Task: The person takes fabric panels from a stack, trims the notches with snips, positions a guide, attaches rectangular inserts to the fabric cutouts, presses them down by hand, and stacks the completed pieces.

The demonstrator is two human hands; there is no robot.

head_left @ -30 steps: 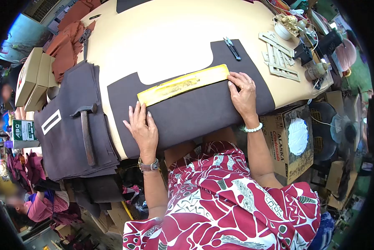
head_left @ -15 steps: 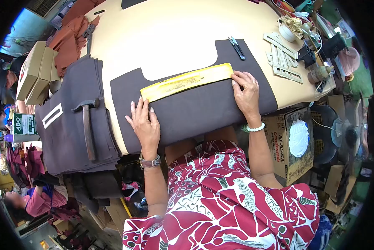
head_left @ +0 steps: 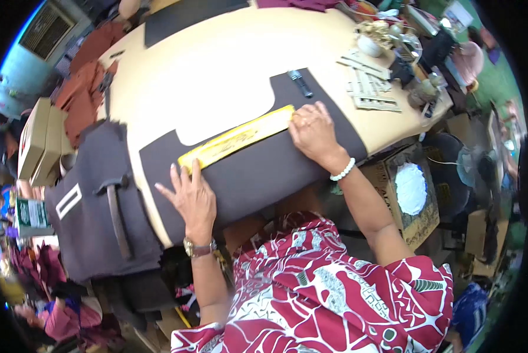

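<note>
A long yellow strip (head_left: pixel 237 139) with worn dark marks lies slantwise across a dark brown cut panel (head_left: pixel 264 167) on the table. At its left end is my left hand (head_left: pixel 193 203), fingers spread and the fingertips touching the strip's lower corner. My right hand (head_left: pixel 317 134) has its fingers curled together over the strip's right end, closed on it; the fingertips are partly hidden. Dark thread snips (head_left: pixel 301 84) rest on the panel's upper right part, beyond my right hand.
To the left, a hammer (head_left: pixel 117 220) and a small white frame (head_left: pixel 69 203) lie on stacked dark pieces (head_left: pixel 87 241). Pale slatted strips (head_left: pixel 370 88) and a white pot (head_left: pixel 370 46) are at the right. A cardboard box (head_left: pixel 420 226) stands below the table's right side.
My right hand has gone from lying with fingers extended to curling over the strip's end. The whole view has turned and shifted; the strip appears more tilted.
</note>
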